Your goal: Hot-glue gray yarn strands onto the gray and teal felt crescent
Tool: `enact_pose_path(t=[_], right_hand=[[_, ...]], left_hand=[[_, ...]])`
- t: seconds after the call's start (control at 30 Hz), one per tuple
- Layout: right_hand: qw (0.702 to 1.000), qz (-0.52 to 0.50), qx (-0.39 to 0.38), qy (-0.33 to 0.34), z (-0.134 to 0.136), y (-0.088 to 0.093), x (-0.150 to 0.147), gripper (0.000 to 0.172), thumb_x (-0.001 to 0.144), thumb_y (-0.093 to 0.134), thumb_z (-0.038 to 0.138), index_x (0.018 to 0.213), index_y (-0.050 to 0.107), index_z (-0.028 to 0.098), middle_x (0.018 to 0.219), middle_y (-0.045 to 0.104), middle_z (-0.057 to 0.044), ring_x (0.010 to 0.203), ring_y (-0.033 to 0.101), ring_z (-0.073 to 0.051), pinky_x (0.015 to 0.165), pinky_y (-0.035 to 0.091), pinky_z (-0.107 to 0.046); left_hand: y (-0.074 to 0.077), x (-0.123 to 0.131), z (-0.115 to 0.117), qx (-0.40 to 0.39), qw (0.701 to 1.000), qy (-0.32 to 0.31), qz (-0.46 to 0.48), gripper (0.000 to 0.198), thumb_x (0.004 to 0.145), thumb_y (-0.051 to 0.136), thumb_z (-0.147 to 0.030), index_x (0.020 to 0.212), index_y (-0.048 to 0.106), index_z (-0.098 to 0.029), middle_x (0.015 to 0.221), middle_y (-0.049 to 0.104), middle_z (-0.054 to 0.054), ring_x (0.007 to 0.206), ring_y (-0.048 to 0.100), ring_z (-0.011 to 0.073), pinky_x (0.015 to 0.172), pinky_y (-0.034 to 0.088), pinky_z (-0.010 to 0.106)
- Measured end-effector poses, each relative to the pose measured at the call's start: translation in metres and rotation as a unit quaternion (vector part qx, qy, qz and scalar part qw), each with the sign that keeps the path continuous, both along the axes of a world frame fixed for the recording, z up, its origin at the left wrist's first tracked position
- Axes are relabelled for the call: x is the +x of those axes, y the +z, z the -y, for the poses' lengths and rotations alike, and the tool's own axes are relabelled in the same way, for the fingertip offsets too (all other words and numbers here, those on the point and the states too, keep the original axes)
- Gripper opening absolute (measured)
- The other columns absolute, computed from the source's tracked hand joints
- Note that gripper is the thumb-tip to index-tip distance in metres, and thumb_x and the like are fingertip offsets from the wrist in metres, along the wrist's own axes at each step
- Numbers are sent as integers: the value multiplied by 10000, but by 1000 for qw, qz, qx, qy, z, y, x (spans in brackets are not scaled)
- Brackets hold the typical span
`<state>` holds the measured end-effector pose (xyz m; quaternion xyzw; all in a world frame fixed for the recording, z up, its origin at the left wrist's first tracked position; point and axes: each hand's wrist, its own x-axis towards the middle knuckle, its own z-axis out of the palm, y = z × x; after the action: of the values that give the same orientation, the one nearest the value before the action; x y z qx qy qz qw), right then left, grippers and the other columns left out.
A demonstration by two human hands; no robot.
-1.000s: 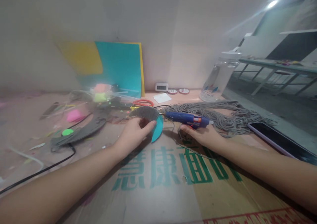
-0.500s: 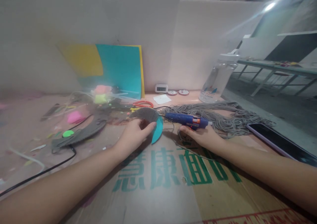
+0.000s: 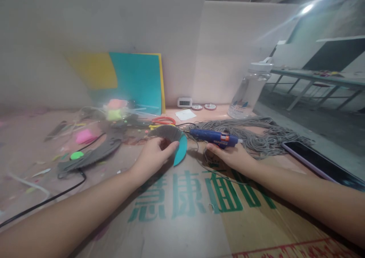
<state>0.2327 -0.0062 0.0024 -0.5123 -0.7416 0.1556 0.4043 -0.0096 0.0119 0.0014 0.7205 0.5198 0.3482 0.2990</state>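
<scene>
My left hand [image 3: 156, 153] pinches a curved crescent piece [image 3: 180, 151], part bare teal and part covered with grey cord. In my right hand [image 3: 228, 154] is a blue hot glue gun [image 3: 212, 136], its metal tip pointing left at the edge where the grey cord meets the teal. Whether the tip touches the piece I cannot tell. A thin grey strand runs below the glue gun toward my right wrist. Behind the gun lies a heap of grey cord [image 3: 262, 132]. To the left rests another grey cord-covered crescent [image 3: 95, 157] with a bright green disc [image 3: 76, 155] on it.
Red-handled scissors [image 3: 164, 120] lie behind my left hand. A phone [image 3: 319, 163] is at the right, with a clear water bottle [image 3: 249, 92] farther back. Teal and yellow sheets [image 3: 137, 83] lean on the wall near a small digital clock [image 3: 184, 102]. Printed cardboard [image 3: 182, 235] covers the front.
The whole view has shifted very slightly. Both hands keep their holds, and the glue gun's tip stays at the crescent's edge.
</scene>
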Motion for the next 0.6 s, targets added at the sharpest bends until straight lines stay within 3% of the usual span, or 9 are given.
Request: enact_pose_path(t=[0.23, 0.6], right_hand=[[999, -27, -20, 4, 3, 3, -2, 191, 796, 656, 373, 922, 704, 237, 938, 768, -62, 981, 712, -286, 925, 572, -432], [999, -19, -23, 19, 5, 6, -3, 219, 784, 633, 423, 870, 644, 222, 891, 758, -64, 896, 723, -266, 856, 592, -408]], left_hand=[[1, -2, 1, -2, 1000, -5, 13, 409, 850, 545, -492, 626, 600, -154, 580, 644, 23, 552, 565, 161, 558, 385, 260], [-1, -1, -1, 7, 1000, 10, 2, 418, 835, 555, -506, 607, 578, -157, 554, 613, 14, 531, 546, 156, 531, 362, 259]])
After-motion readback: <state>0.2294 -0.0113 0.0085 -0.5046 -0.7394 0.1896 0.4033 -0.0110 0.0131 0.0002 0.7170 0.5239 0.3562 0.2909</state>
